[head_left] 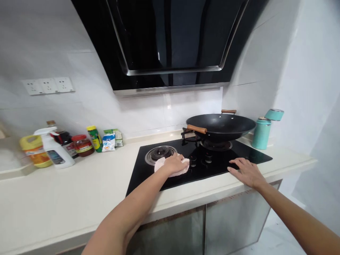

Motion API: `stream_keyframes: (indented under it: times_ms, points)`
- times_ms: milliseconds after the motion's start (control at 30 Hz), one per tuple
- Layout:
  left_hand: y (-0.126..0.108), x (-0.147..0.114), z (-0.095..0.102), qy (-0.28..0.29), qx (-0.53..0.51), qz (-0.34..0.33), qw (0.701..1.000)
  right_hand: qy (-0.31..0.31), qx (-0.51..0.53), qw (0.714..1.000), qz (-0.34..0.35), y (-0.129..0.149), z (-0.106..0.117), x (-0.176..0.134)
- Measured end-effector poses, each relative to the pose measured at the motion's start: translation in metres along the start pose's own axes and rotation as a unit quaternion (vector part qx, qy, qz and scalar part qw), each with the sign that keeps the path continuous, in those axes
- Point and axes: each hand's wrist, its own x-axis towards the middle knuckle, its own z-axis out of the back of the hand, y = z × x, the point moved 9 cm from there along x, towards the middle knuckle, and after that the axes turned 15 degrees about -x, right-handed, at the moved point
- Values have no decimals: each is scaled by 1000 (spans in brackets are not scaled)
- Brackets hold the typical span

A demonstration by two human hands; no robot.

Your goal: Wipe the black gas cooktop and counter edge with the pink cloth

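My left hand (174,164) presses a crumpled pale pink cloth (183,170) onto the black glass gas stove (148,180), just in front of the left burner (161,153) and beside the control knobs (208,158). Its fingers are closed over the cloth. At the stove's front right, my right hand (245,172) rests with fingers stretched out across the stove edge and counter, holding nothing. A black wok (223,125) with wooden handles sits on the right burner, behind the knobs.
On the left of the counter (79,198) stand a white spray bottle (57,150), a yellow jug (37,152), a red-lidded jar (83,146) and several seasonings. A teal flask (261,134) with its lid tipped back stands right of the wok. Overhead hangs a black range hood (172,39).
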Motion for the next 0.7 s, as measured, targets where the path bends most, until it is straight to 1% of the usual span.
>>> stream_keyframes:
  times_ms: [167, 233, 300, 367, 467, 633, 700]
  points:
    - [-6, -54, -1, 4, -19, -22, 1000, 3, -6, 1000, -7, -2, -4, 0]
    - [-1, -77, 1, 1, -30, -34, 999, 0, -9, 1000, 2, -2, -5, -1]
    - [8, -98, 6, -16, -35, -43, 998, -12, -13, 1000, 17, -1, -5, -3]
    - [23, -116, 14, -45, -24, -46, 998, -27, -17, 999, 30, -1, -5, -4]
    - [55, -140, 28, -75, 1, -27, 997, -33, -15, 999, 36, -2, -8, -4]
    - [117, -181, 47, -81, 11, 53, 995, -39, -9, 998, 41, -5, -12, -2]
    - [135, -196, 49, -78, 6, 84, 993, -36, -9, 998, 41, -7, -15, -2]
